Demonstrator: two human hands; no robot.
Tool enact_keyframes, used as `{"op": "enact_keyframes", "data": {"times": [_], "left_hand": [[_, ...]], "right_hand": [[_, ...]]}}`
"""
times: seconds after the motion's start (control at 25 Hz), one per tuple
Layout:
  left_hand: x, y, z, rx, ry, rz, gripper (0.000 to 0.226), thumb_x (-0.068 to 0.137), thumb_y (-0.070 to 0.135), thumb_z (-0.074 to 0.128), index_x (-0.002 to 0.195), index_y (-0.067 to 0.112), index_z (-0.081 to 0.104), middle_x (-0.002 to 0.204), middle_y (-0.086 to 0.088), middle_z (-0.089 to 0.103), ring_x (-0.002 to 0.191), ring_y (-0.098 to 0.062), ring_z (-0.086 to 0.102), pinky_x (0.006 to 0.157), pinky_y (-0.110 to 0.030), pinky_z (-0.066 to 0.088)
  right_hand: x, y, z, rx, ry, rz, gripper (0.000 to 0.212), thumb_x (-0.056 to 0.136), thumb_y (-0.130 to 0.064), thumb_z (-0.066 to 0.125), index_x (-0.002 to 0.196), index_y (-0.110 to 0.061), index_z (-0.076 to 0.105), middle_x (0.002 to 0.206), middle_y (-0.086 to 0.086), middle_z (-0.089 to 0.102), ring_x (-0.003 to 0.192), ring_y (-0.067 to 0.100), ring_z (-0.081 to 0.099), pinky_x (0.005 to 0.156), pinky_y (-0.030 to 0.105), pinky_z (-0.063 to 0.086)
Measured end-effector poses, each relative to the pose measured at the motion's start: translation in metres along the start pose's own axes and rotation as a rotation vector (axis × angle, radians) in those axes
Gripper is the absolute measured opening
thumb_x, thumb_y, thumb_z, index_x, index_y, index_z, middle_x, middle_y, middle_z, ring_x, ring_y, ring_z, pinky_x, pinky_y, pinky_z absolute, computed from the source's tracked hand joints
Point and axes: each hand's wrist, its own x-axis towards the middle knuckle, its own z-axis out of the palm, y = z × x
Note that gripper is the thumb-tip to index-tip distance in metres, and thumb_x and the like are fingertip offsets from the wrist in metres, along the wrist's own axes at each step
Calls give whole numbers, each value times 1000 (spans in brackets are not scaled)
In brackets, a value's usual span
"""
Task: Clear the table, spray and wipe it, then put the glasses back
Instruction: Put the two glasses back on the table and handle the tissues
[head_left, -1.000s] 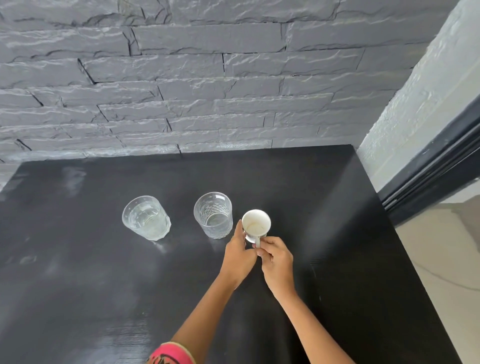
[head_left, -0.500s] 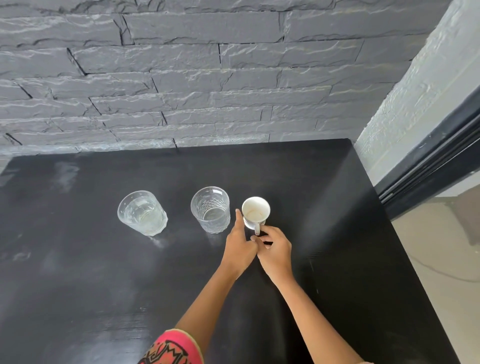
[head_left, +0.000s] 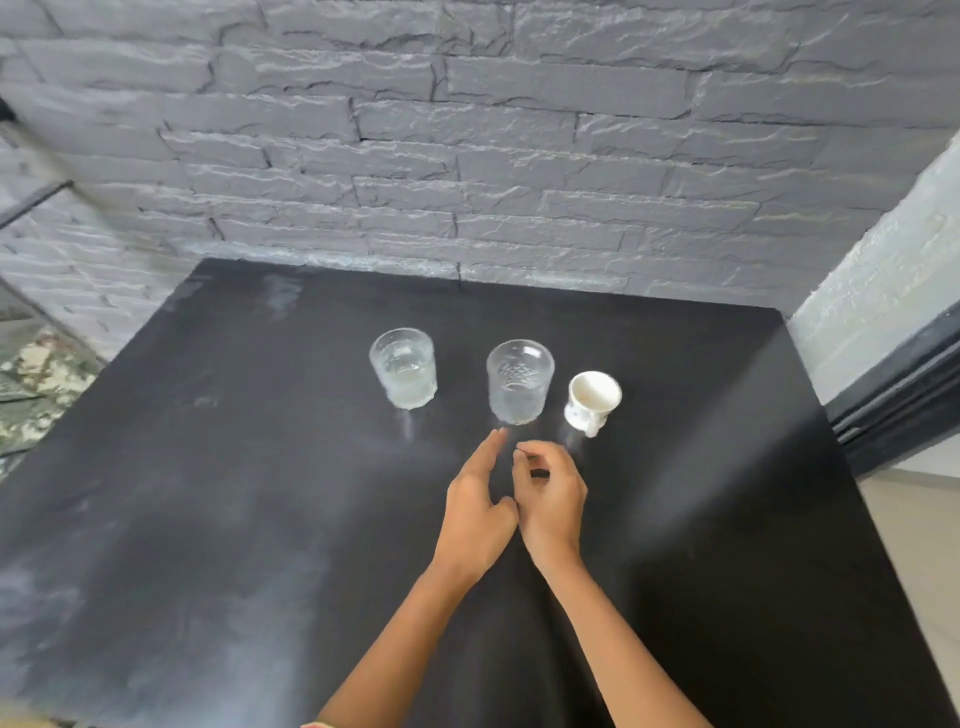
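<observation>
Two clear tumblers stand in a row on the black table (head_left: 260, 519): the left glass (head_left: 404, 368) and the patterned middle glass (head_left: 520, 382). Right of them sits a small white cup (head_left: 592, 401) with its handle toward me. My left hand (head_left: 478, 506) is just in front of the middle glass, its forefinger stretched out close to the glass base, holding nothing. My right hand (head_left: 550, 493) is beside it with fingers loosely curled, empty, a short way from the cup's handle.
A grey stone-brick wall (head_left: 467, 156) runs along the table's far edge. A white wall and a dark door frame (head_left: 893, 384) stand close on the right. Patterned floor (head_left: 36, 384) shows at the left, pale floor at the right.
Both hands have let go of the white cup and drawn back toward me. The cup now stands alone. The camera has swung left and lifted.
</observation>
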Motion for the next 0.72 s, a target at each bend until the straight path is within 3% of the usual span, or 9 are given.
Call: {"op": "enact_keyframes", "data": {"times": [0.12, 0.24, 0.32, 0.4, 0.48, 0.52, 0.6, 0.68, 0.72], "left_hand": [[-28, -23, -42, 5, 124, -25, 79, 73, -16, 43, 145, 16, 37, 144, 8, 42, 116, 17, 42, 86, 10, 26], [-77, -62, -98, -28, 262, -83, 78, 74, -15, 43, 144, 17, 38, 146, 7, 41, 132, 2, 37, 89, 12, 21], [-119, -93, -133, -40, 339, -122, 76, 75, -15, 43, 144, 18, 38, 145, 9, 41, 124, 14, 38, 88, 12, 23], [-167, -125, -166, -51, 427, -172, 74, 76, -15, 44, 141, 20, 41, 143, 9, 43, 122, 14, 39, 92, 8, 25], [-218, -158, -196, -96, 514, -240, 72, 75, -12, 46, 139, 20, 44, 133, 3, 54, 122, 3, 48, 103, -10, 35], [-240, -175, -209, -122, 556, -291, 69, 74, -8, 47, 137, 19, 45, 117, 3, 62, 108, 6, 55, 101, -16, 41], [-279, -208, -234, -160, 635, -366, 63, 74, -2, 50, 135, 16, 48, 94, 13, 61, 86, 11, 59, 80, -2, 43], [-303, -243, -254, -176, 682, -439, 59, 79, -6, 53, 133, 17, 48, 104, 14, 60, 94, 7, 59, 67, 7, 37], [-310, -260, -262, -174, 692, -478, 59, 80, -9, 53, 132, 18, 48, 110, 11, 60, 100, 4, 60, 68, 7, 37]], "right_hand": [[-41, -16, 37, 41, -102, -24, 8, 84, -3, 62, 87, -10, 66, 85, -1, 65, 74, 3, 59, 66, 8, 43], [-108, -31, 78, 78, -244, -74, 9, 83, -2, 61, 86, -10, 66, 84, -1, 65, 75, 3, 57, 65, 8, 43], [-158, -38, 101, 88, -330, -114, 9, 84, -5, 61, 86, -12, 66, 84, -4, 65, 75, 4, 58, 65, 10, 44], [-213, -40, 123, 88, -398, -136, 7, 84, -9, 60, 86, -14, 65, 83, -4, 65, 73, 6, 58, 64, 13, 45], [-267, -38, 146, 69, -479, -147, 7, 83, -12, 59, 85, -16, 65, 81, -5, 64, 72, 7, 58, 64, 18, 48], [-292, -35, 156, 43, -520, -155, 7, 82, -13, 58, 84, -16, 64, 81, -5, 64, 72, 7, 59, 66, 20, 48], [-342, -29, 179, -21, -611, -160, 8, 81, -17, 58, 84, -15, 64, 82, -4, 65, 75, 11, 61, 70, 17, 47], [-381, -16, 202, -84, -701, -124, 11, 80, -20, 60, 86, -13, 65, 83, 0, 66, 77, 16, 63, 70, 12, 43], [-396, -9, 213, -127, -735, -103, 13, 79, -21, 62, 88, -13, 65, 84, 1, 66, 79, 19, 63, 71, 13, 41]]}}
